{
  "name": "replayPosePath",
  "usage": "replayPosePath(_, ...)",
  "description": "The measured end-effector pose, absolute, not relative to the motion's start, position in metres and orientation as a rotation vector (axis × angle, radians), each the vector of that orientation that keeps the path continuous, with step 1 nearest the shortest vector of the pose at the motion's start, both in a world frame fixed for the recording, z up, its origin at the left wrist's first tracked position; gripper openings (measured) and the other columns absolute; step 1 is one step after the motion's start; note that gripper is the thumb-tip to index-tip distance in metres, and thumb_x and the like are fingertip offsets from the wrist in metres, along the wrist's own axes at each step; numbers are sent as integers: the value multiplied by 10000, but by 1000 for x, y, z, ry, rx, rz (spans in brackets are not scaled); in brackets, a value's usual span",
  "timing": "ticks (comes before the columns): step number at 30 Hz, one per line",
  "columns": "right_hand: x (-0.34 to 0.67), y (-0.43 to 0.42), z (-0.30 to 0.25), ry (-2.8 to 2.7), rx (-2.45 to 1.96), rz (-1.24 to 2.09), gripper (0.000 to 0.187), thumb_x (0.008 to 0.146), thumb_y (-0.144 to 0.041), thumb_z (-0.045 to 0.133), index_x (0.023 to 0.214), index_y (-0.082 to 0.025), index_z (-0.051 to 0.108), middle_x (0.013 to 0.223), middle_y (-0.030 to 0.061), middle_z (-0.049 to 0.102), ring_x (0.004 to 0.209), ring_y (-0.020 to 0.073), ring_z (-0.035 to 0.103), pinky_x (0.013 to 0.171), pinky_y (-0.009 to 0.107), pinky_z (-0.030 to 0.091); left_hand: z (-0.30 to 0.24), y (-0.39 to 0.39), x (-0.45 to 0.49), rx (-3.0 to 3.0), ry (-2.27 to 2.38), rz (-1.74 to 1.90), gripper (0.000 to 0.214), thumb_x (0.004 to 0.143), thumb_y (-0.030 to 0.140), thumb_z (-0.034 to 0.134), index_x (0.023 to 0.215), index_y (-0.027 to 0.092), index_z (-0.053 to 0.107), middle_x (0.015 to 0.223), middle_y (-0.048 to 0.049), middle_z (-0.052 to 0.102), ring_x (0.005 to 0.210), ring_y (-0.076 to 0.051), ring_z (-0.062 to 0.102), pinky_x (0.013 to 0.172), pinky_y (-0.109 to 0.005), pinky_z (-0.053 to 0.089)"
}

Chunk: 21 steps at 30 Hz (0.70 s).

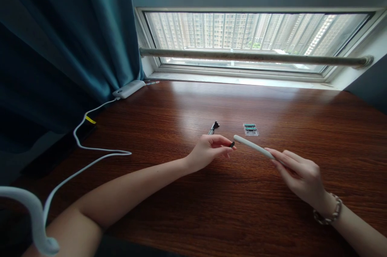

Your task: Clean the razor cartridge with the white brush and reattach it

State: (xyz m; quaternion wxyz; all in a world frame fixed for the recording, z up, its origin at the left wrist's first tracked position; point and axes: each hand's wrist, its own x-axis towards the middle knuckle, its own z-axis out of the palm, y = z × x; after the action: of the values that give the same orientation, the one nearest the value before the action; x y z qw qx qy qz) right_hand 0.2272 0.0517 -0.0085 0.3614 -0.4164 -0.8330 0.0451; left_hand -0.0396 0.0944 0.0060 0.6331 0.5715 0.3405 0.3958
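Right hand [299, 176]: fingers closed in a fingertip grip on the rear end of a white handle [252, 147], held above the wooden desk [181, 104]. Long axis of the white handle: up and to the left from the gripping fingers, free tip pointing at the left hand [208, 152]. Left hand: thumb and forefinger narrow, pinching a small dark piece [232, 144]. Small dark piece just beside the free tip; touching or apart, not discernible. Nearer to the tip: left hand. Lying on the desk beyond both hands, apart from them: dark slim tool [213, 127], clear pack of cartridges [250, 129].
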Motion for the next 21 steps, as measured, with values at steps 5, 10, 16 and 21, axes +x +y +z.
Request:
replayPosePath(5,227,52,-9,-2188,-1065,118,361,810,-128,516,1160,-206,557,676,8,559,511,84,490,484,203,386,6,94,-39,1319,787,896,187,694,227,666,823,94,640,827,-85,685,623,-125,612,633,-257,514)
replayPosePath(10,225,52,-10,-2159,-1056,168,343,810,-135,516,1142,-204,568,700,15,582,506,86,501,487,204,399,5,93,-38,1289,801,899,203,672,241,683,807,96,637,828,-89,688,633,-138,619,641,-271,519)
replayPosePath(16,227,54,-10,-2135,-1078,167,325,812,-125,521,1125,-195,568,739,25,597,557,102,539,521,212,418,7,91,-38,1326,812,901,193,686,230,672,826,99,647,854,-94,686,655,-138,622,653,-262,520)
replayPosePath(21,227,54,-11,-2153,-1073,192,315,814,-136,518,1117,-203,570,752,32,618,566,111,558,516,215,431,6,92,-39,1357,797,903,200,696,240,662,839,100,653,874,-100,684,671,-148,623,663,-272,520)
